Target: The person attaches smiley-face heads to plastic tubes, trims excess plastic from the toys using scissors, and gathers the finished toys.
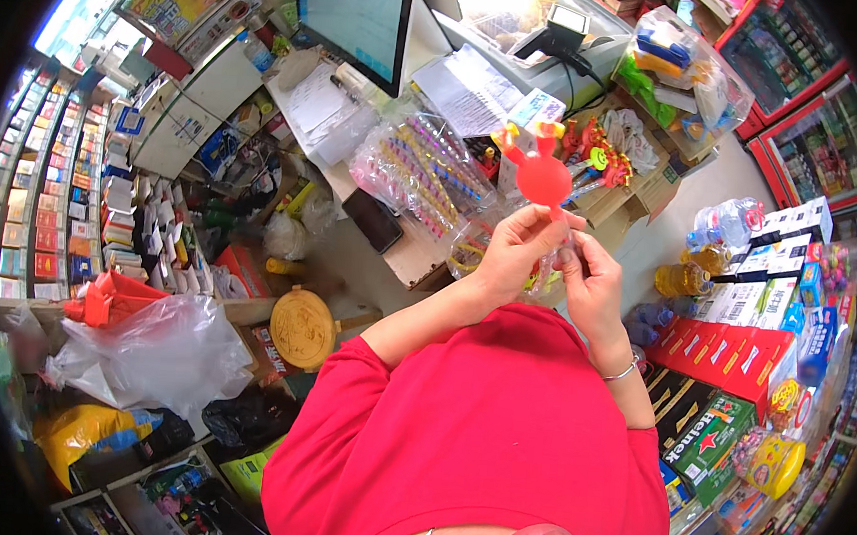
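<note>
My L hand [515, 253] pinches a red round yellow-tipped plastic-looking toy [543, 182] by its base; my R hand [594, 284], fingers bent, is just beside, can't tell what it grips.

- The head view looked steeply down from head height, the red shirt [469, 415] filling its near part.
- It faced the bench [417, 257], with the left hand [519, 248] and right hand [594, 294] close.
- Its fisheye curve took in shelves [39, 208] far left and refrigerators [832, 158] far right.
</note>
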`<state>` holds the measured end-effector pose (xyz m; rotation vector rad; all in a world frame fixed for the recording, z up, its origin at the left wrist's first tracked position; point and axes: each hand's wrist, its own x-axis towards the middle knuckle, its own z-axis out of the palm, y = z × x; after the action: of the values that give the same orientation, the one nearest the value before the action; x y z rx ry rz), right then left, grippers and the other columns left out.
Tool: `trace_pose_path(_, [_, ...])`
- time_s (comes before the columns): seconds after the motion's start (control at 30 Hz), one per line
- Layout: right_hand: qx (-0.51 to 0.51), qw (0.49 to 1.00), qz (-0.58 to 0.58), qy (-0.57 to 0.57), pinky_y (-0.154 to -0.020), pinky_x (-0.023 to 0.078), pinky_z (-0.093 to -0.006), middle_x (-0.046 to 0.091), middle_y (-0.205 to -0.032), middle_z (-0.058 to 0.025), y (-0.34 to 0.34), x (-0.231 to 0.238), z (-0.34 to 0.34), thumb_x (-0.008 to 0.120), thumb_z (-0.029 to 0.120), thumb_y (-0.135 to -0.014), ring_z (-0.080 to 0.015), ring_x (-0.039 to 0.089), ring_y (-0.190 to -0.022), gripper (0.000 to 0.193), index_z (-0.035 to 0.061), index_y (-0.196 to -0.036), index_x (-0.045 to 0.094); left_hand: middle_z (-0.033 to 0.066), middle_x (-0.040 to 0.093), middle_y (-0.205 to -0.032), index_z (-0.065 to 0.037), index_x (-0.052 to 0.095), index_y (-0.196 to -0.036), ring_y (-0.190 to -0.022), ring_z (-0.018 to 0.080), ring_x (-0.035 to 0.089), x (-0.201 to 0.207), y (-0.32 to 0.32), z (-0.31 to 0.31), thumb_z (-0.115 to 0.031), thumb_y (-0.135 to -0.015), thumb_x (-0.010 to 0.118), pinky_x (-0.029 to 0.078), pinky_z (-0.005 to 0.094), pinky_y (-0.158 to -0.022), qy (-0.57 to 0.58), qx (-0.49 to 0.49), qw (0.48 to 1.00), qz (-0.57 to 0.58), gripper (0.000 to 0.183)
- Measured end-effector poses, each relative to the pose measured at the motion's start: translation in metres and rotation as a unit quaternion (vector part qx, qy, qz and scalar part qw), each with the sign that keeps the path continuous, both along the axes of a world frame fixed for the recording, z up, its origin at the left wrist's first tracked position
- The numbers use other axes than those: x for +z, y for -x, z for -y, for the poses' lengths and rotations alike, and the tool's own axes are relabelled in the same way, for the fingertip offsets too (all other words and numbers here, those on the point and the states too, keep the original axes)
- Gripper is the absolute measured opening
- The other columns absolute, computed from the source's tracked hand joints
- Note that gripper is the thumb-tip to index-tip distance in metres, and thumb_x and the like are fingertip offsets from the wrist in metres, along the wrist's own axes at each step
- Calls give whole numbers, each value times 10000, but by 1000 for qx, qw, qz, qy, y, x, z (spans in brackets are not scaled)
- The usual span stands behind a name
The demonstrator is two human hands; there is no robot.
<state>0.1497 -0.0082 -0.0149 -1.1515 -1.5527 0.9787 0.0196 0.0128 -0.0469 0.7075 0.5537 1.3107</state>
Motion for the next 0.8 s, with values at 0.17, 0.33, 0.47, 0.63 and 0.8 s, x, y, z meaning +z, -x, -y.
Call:
trace_pose_path(0.17, [44,998,41,-8,-665,484,-249,616,-891,-69,6,-10,-7,566,90,-903,-120,591,-759,205,-9,-1080,591,38,563,-843,-79,531,-1063,-712,154,580,16,63,-7,-213,-966,459,490,292,-667,-7,211,971,113,181])
trace_pose_path(0.33, [85,994,-21,67,-754,496,-251,613,-983,-71,18,-36,-26,516,65,-924,-124,597,-850,194,-20,-1087,576,4,486,-779,-102,518,-1030,-615,85,417,-6,164,12,-236,-957,480,352,231,-530,10,322,944,74,158])
trace_pose_path(0.47, [137,982,110,65,-778,484,-321,622,-972,-126,39,-80,-43,560,70,-852,-232,610,-885,192,9,-1030,599,-12,460,-757,-106,491,-1023,-607,91,415,-29,203,37,-293,-974,435,367,231,-535,11,411,893,182,202])
trace_pose_path(0.63, [320,920,194,-116,-853,446,-416,624,-943,-108,81,-87,-26,595,122,-789,-309,549,-1000,180,71,-959,624,-16,457,-753,-112,492,-1029,-588,86,419,-44,240,50,-322,-974,430,362,216,-520,-9,481,851,213,225])
trace_pose_path(0.8, [476,711,397,-332,-949,357,-446,660,-927,-50,101,-102,-27,596,259,-788,-258,564,-1010,217,97,-922,648,-3,519,-777,-98,524,-1072,-589,64,415,-31,225,40,-285,-961,482,334,202,-514,70,440,895,-15,222])
